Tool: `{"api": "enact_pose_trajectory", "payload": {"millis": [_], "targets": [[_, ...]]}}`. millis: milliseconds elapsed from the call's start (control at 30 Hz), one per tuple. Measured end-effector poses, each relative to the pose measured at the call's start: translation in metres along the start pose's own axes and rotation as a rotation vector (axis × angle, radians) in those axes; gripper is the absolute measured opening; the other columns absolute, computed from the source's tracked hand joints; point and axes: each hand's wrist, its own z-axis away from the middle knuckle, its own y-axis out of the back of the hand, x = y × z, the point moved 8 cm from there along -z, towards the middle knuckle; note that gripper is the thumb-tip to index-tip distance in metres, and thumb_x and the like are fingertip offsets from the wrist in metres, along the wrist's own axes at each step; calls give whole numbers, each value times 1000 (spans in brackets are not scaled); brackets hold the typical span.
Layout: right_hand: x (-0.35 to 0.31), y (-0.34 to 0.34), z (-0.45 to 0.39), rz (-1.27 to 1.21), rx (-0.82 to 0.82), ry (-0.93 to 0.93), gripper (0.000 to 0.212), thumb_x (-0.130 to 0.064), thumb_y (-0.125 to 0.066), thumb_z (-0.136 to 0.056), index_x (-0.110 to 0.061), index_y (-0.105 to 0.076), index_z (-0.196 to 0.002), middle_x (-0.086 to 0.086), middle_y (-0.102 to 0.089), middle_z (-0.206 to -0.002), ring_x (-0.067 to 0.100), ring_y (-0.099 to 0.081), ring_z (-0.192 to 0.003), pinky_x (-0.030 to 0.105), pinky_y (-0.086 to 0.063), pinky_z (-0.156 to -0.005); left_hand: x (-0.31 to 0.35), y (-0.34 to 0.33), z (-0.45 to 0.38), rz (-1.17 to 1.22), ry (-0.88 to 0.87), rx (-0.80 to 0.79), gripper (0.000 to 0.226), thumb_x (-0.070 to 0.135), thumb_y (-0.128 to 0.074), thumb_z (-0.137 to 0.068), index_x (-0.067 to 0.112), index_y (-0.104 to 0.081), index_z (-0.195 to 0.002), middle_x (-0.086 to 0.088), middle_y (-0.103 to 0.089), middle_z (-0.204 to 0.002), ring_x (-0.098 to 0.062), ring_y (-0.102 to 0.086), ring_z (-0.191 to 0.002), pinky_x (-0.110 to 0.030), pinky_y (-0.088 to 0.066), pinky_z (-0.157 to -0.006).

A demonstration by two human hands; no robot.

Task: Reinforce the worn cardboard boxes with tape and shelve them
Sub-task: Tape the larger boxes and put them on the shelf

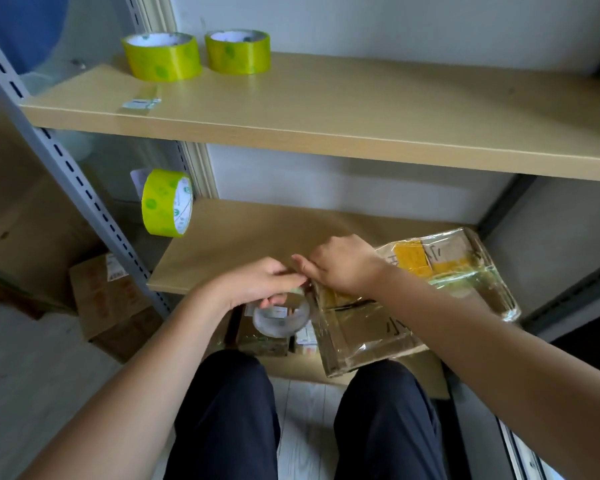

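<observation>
Tan shelf boards [326, 109] are sitting on a grey slotted upright [66, 161] against a white wall; the taped cardboard box [420, 303] is overhanging the lower shelf [243, 237]; the left hand [257, 285] is pinching a clear tape roll [280, 315]; the right hand [340, 265], fingers curled, is pressing the box's corner; three green rolls [161, 55] are resting on the shelves

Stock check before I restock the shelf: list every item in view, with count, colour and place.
Yellow-green tape rolls: two, lying flat, upper wooden shelf, left.
Yellow-green tape roll on edge: one, middle wooden shelf, left end.
Clear tape roll: one, in left grip.
Tape-wrapped cardboard box: one, brown with yellow patches, middle shelf's right front, overhanging.
Brown cardboard boxes: at least two, floor, left.
Left hand: holds clear roll.
Right hand: on wrapped box's left edge.
</observation>
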Motion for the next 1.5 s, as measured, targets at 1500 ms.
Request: {"api": "enact_pose_trajectory", "payload": {"millis": [1500], "targets": [[246,-134,103,-18,-358,-588,18,-24,-57,-92,-19,-71,-104,4,-67,-110,20,-63,-99,26,-50,-77,-47,-22,34,89,73,17,18,-6,-62,-91,-6,-67,-108,12,-73,-71,7,-63,-59,-8,-48,-59]]}}
